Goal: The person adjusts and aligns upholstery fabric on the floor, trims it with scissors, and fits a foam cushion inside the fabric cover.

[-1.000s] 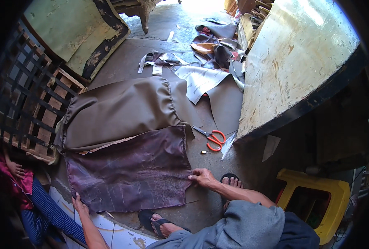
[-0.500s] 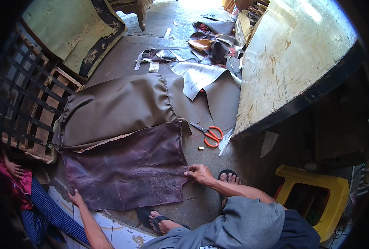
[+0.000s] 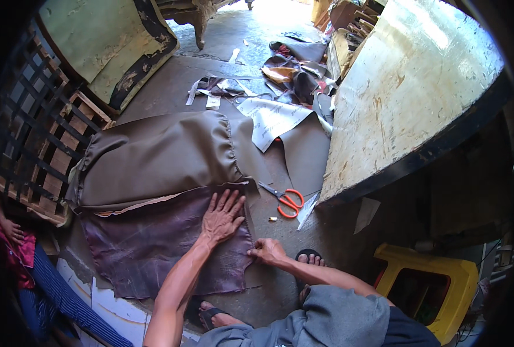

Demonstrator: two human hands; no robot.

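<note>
My left hand [image 3: 223, 217] lies flat with fingers spread on the upper right part of the worn purple-brown leather piece [image 3: 135, 251]. My right hand [image 3: 264, 250] pinches that piece's right edge lower down. The piece rests on the floor along the near side of a gathered grey-brown upholstery piece [image 3: 153, 153], with a pale strip along their join. Scissors [image 3: 289, 202] with orange handles lie to the right of these pieces, and a small cylindrical item [image 3: 272, 219] sits on the floor below them.
A webbed wooden frame [image 3: 31, 133] and pale cushioned panel [image 3: 106, 46] stand at left; another person's hand [image 3: 11, 230] shows below them. A large scuffed board [image 3: 407, 98] fills the right, above a yellow plastic stool [image 3: 459, 289]. Scrap pile [image 3: 294, 72] lies at the back.
My left hand has left the leather's lower left corner and moved right and up onto its top right area, fingers spreading. My right hand still pinches the right edge.
</note>
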